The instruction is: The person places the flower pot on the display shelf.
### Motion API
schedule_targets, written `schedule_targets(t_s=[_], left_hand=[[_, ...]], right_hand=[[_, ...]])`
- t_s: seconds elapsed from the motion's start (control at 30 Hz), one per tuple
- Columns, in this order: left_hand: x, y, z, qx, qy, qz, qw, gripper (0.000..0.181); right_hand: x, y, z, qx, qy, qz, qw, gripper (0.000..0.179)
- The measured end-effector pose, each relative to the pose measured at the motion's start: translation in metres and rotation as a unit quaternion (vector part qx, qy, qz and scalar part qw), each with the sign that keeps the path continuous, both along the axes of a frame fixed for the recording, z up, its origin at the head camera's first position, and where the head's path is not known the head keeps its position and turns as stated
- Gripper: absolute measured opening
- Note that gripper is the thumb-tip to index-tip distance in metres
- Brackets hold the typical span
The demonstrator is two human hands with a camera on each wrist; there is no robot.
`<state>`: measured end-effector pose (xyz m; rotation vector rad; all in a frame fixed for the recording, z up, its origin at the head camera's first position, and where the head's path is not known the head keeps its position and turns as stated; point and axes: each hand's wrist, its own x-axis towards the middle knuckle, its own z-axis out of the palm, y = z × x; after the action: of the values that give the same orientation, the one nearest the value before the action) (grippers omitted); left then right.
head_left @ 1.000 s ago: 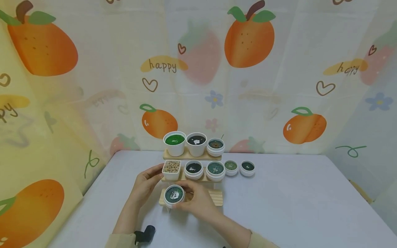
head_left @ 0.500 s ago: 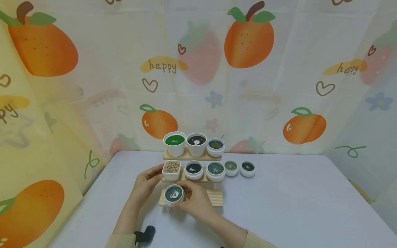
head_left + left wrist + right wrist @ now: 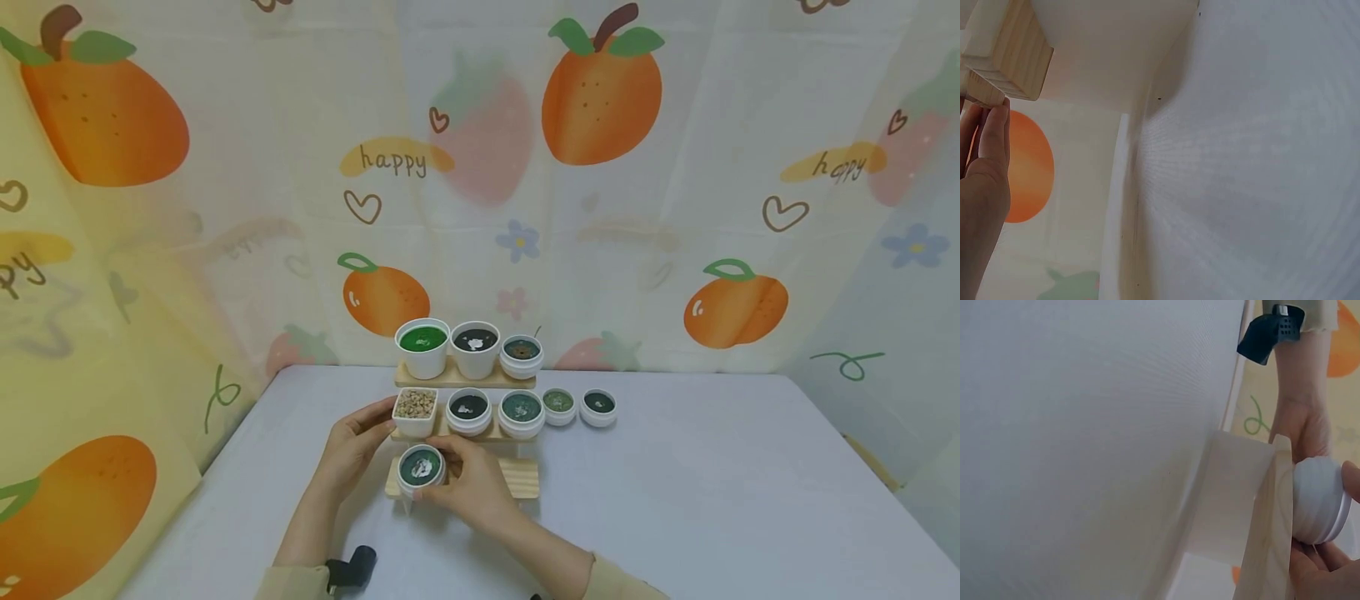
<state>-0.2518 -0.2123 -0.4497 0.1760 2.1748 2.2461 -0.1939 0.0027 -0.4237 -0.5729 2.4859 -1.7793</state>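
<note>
My right hand grips a small round white pot with a dark green top and a whitish patch. The pot is at the left end of the lowest step of a wooden tiered stand. In the right wrist view, fingers and thumb lie around the ribbed white pot, right at the wooden shelf. My left hand touches the left end of the middle step, beside a square white pot of beige granules. The left wrist view shows its fingertips against the wooden shelf end.
Two round pots, one dark and one green, share the middle step. Above are a bright green tub, a dark tub and a round pot. Two smaller pots stand on the white table at right.
The held round pot shifts only very slightly, and my right forearm draws a little left. My left hand stays in place.
</note>
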Motion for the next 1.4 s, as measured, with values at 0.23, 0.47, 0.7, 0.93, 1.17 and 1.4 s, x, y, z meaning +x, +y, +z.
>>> schedule_targets(t_s=[0.23,0.47,0.7,0.93,1.17,1.4], left_hand=[[0.000,0.001,0.001,0.000,-0.001,0.001,1.0000,0.053],[0.001,-0.001,-0.003,0.017,0.035,-0.008,0.9992,0.048],[0.000,-0.001,-0.002,0.010,0.009,0.001,0.9999,0.053],[0.000,0.000,0.000,0.004,0.002,0.003,1.0000,0.052],[0.000,-0.001,-0.001,0.007,0.012,-0.004,0.9999,0.053],[-0.002,-0.001,-0.002,0.009,0.005,0.000,1.0000,0.053]], right_hand=[[0.000,0.002,0.000,0.002,-0.001,0.003,1.0000,0.061],[0.000,0.003,0.002,0.010,-0.001,0.002,0.9999,0.060],[-0.001,0.004,0.002,0.012,-0.010,0.006,0.9999,0.062],[0.001,0.006,-0.002,0.016,0.008,0.006,0.9998,0.063],[0.003,0.011,-0.003,0.012,0.003,0.001,0.9999,0.062],[0.009,0.020,0.001,0.045,0.015,-0.021,0.9986,0.062]])
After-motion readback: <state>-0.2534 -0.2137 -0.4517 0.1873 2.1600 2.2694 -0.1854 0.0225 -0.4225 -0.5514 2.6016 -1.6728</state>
